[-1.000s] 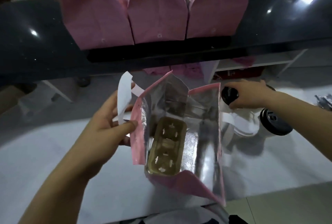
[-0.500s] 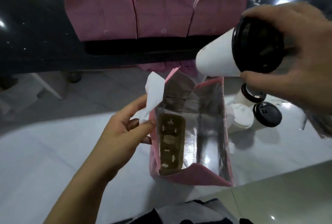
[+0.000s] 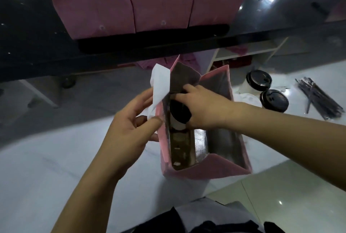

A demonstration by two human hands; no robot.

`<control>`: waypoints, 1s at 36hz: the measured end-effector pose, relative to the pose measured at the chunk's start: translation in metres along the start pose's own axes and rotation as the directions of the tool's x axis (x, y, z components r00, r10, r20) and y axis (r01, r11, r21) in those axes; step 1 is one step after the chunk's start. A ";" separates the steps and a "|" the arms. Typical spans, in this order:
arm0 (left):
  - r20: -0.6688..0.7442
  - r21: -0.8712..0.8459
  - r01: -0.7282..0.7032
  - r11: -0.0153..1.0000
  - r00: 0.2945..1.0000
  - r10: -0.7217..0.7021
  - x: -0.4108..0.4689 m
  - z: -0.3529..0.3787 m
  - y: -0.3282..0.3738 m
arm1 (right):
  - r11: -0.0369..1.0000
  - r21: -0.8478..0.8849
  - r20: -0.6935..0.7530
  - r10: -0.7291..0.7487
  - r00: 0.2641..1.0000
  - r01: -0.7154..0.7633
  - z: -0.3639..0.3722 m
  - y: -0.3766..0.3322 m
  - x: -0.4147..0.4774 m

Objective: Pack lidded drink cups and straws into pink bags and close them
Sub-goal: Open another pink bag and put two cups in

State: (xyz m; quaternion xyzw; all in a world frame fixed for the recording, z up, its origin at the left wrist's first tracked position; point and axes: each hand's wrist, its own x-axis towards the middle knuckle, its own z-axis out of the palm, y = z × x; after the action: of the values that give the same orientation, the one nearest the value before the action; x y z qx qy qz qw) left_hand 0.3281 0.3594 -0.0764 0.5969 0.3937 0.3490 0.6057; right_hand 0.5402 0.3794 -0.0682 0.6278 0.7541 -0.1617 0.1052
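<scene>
An open pink bag (image 3: pixel 206 169) with a silver lining stands on the white counter in front of me. A brown cup tray (image 3: pixel 179 150) lies at its bottom. My right hand (image 3: pixel 204 109) reaches inside the bag and grips a white cup with a black lid (image 3: pixel 178 112) by the lid, over the far end of the tray. My left hand (image 3: pixel 131 128) pinches the bag's left wall, just below its white handle (image 3: pixel 160 86). Two more black-lidded cups (image 3: pixel 274 100) stand to the right of the bag. A bundle of wrapped straws (image 3: pixel 318 98) lies further right.
Three closed pink bags (image 3: pixel 149 0) stand in a row on the black shelf (image 3: pixel 37 36) behind the counter. The white counter's edge (image 3: pixel 234 182) runs diagonally at the lower right, with tiled floor beyond it. My dark clothing shows at the bottom.
My right hand carried the cup from the right of the bag, up past the camera and down into the bag. The left hand kept holding the bag's left wall.
</scene>
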 end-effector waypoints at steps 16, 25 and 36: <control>0.008 0.027 0.007 1.000 1.000 -0.007 0.000 0.000 0.001 | 0.996 -0.075 0.085 -0.045 0.995 0.051 0.019 0.008 0.021; 0.008 0.010 -0.020 1.000 1.000 0.020 -0.002 -0.001 0.001 | 0.997 -0.073 0.069 -0.007 0.998 0.012 0.018 0.021 0.006; -0.004 0.027 -0.011 1.000 1.000 0.011 -0.005 0.004 0.004 | 0.995 -0.087 0.085 -0.036 0.996 0.043 0.024 0.027 0.006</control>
State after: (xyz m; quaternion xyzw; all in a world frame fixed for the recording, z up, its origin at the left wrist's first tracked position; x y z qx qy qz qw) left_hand 0.3299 0.3536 -0.0722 0.6065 0.3961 0.3483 0.5949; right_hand 0.5642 0.3804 -0.0959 0.6001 0.7679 -0.1559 0.1611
